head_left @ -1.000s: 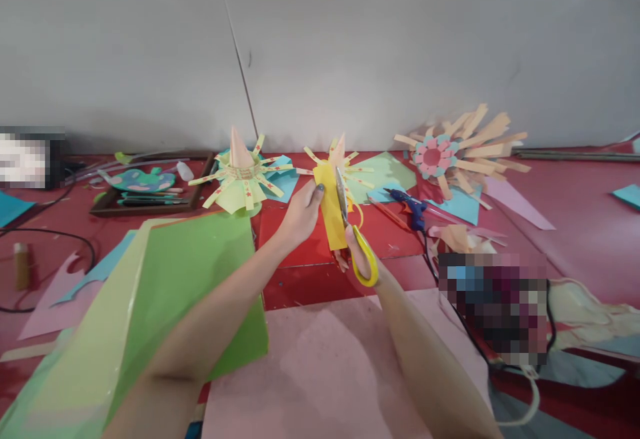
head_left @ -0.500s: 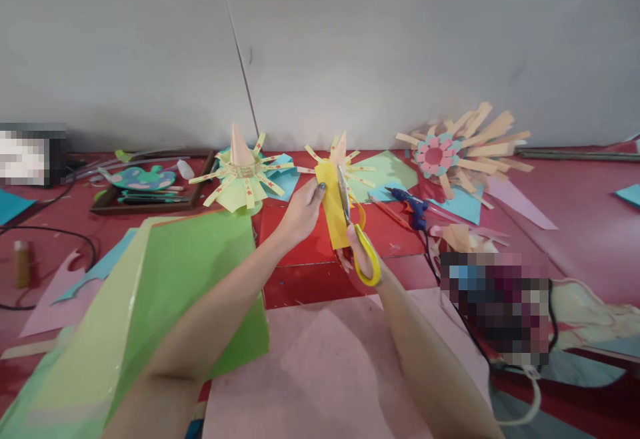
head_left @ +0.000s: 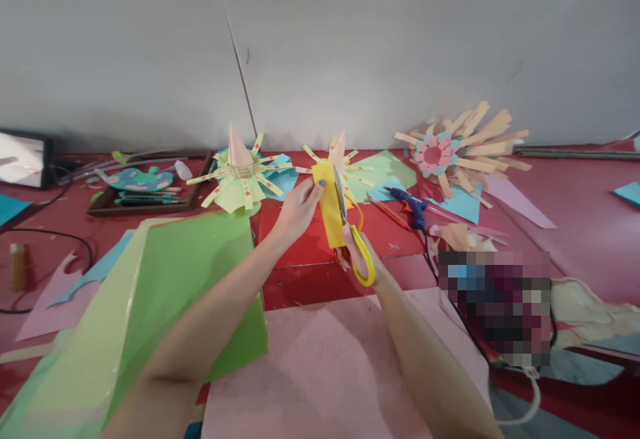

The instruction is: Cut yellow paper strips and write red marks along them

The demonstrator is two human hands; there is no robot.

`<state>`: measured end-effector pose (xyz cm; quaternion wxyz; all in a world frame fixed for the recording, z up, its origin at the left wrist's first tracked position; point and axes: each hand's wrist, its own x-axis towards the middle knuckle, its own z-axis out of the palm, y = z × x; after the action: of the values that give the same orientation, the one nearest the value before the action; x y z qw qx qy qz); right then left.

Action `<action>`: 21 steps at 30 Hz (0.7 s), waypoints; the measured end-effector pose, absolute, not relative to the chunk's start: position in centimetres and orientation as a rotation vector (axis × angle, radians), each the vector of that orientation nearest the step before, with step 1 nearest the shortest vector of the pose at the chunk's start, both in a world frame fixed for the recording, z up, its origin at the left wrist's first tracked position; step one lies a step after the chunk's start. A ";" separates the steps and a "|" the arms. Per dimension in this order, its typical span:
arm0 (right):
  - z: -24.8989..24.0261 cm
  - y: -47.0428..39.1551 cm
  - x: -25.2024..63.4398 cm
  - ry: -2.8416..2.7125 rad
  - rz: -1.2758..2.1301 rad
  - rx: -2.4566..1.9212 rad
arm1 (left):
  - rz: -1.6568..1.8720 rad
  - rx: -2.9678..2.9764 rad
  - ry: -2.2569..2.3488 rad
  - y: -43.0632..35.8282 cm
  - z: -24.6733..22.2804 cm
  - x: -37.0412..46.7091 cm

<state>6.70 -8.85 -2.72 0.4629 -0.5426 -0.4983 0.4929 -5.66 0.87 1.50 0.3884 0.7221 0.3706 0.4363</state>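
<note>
My left hand (head_left: 301, 207) pinches the left edge of a piece of yellow paper (head_left: 330, 215), thumb on top, and holds it up over the red board. In my right hand (head_left: 356, 247) is a pair of scissors (head_left: 364, 257) with yellow handles. Their metal blades point away from me and lie along the paper's right side, where a narrow yellow strip curls off to the right. Just behind the paper stands a paper cone (head_left: 338, 148) with star-printed yellow strips spreading around it. A similar cone piece (head_left: 240, 152) stands farther left.
Green sheets (head_left: 200, 292) lie at left, a large pink sheet (head_left: 320, 365) in front. A blue glue gun (head_left: 413, 209) with a black cord rests at right, near a paper flower (head_left: 434, 155). A brown tray (head_left: 143, 211) holds pens. The grey wall (head_left: 375, 52) closes the back.
Both hands, the yellow paper and the scissors sit slightly farther left in view, along with a small shift of the whole scene. Both grips look the same.
</note>
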 end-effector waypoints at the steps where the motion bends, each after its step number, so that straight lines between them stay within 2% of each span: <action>1: -2.7 -8.8 6.6 -1.215 1.220 -1.340 | 1.124 1.835 0.953 0.8 1.5 -5.7; 21: -2.2 -8.9 6.4 -1.164 1.265 -1.331 | 1.131 1.819 1.021 0.5 2.2 -5.8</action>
<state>6.38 -8.95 -2.20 0.4649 -0.5421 -0.4741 0.5151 -5.76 0.46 2.24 0.3750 0.7105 0.3989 0.4420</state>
